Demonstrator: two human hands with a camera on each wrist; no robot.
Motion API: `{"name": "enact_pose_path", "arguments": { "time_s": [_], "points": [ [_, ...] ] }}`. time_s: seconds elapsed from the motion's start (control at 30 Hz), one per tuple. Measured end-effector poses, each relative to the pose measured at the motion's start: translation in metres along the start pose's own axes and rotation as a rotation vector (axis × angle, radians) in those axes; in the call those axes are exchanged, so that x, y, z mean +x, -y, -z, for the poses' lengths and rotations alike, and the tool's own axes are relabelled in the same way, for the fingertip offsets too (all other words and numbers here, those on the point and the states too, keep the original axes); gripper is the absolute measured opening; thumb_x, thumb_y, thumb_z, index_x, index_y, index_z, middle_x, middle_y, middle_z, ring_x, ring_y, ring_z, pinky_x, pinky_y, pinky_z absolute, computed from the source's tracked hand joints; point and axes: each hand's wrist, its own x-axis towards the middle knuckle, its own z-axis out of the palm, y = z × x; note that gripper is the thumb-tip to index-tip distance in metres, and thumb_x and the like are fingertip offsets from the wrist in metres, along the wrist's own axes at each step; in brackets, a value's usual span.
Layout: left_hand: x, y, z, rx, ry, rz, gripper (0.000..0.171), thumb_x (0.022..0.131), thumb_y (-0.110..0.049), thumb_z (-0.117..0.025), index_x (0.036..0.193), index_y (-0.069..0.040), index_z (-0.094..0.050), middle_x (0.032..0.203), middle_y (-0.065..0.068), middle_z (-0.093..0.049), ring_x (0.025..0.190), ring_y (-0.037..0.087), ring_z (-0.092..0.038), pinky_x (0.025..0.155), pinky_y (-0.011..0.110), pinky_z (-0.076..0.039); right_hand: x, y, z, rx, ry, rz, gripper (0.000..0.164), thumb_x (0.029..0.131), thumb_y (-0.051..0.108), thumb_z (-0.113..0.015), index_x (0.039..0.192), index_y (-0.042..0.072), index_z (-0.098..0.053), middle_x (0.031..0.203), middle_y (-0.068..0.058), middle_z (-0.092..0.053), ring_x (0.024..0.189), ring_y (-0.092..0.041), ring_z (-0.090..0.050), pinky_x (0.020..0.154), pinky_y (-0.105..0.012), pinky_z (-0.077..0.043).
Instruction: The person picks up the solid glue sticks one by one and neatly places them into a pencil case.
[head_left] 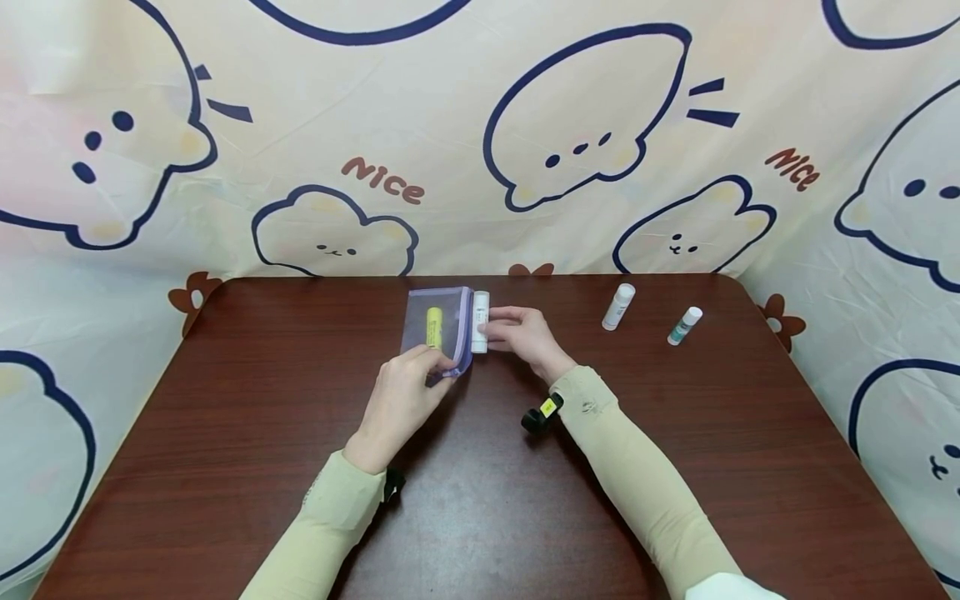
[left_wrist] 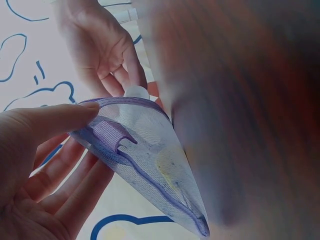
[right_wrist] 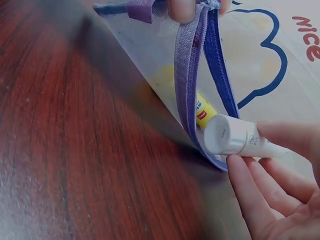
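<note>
A purple mesh zipper pouch (head_left: 461, 321) stands near the back middle of the table, its mouth facing right. The left hand (head_left: 401, 398) pinches the pouch's near corner between thumb and fingers. Through the mesh shows a yellow glue stick (head_left: 434, 327) inside, and the right wrist view catches its red label. The right hand (head_left: 525, 335) grips a white glue stick (right_wrist: 235, 135) between thumb and fingertips. That stick's capped end is right at the pouch's open mouth, between the two zipper edges (right_wrist: 187, 90).
On the brown table (head_left: 480, 500), two more white sticks stand at the back right: a plain white one (head_left: 618, 307) and one with a green label (head_left: 684, 326). Behind the table's back edge hangs a cartoon-print cloth (head_left: 450, 108).
</note>
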Motion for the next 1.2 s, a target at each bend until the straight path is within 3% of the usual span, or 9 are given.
{"name": "enact_pose_path", "arguments": {
  "time_s": [0.5,1.0,1.2],
  "points": [
    [0.000,-0.001,0.001,0.002,0.006,0.010,0.018,0.078,0.000,-0.088,0.090,-0.008,-0.075,0.088,0.004,-0.070,0.077,0.017,-0.070,0.067,0.034,-0.057,-0.002,0.004,-0.006,-0.052,-0.025,-0.073,0.045,0.090,0.007,-0.078,0.131,-0.006,-0.063,0.108,-0.020,-0.072,0.089,-0.024,-0.073,0.084,-0.038,-0.057],
    [0.000,0.000,0.001,-0.002,0.011,0.006,0.019,0.078,0.000,-0.088,0.090,-0.008,-0.076,0.088,0.003,-0.070,0.076,0.017,-0.069,0.067,0.034,-0.056,0.003,-0.002,-0.011,-0.121,-0.040,-0.093,0.045,0.090,0.014,-0.079,0.129,-0.003,-0.065,0.109,-0.016,-0.072,0.091,-0.024,-0.073,0.081,-0.034,-0.058],
    [0.000,0.001,0.000,0.000,0.003,-0.004,0.019,0.077,0.000,-0.088,0.089,-0.007,-0.076,0.088,0.004,-0.070,0.076,0.016,-0.069,0.066,0.034,-0.056,0.004,-0.003,-0.015,-0.088,-0.043,-0.086,0.042,0.091,0.012,-0.079,0.128,-0.004,-0.066,0.107,-0.017,-0.073,0.086,-0.023,-0.074,0.079,-0.033,-0.059]
  ]
}}
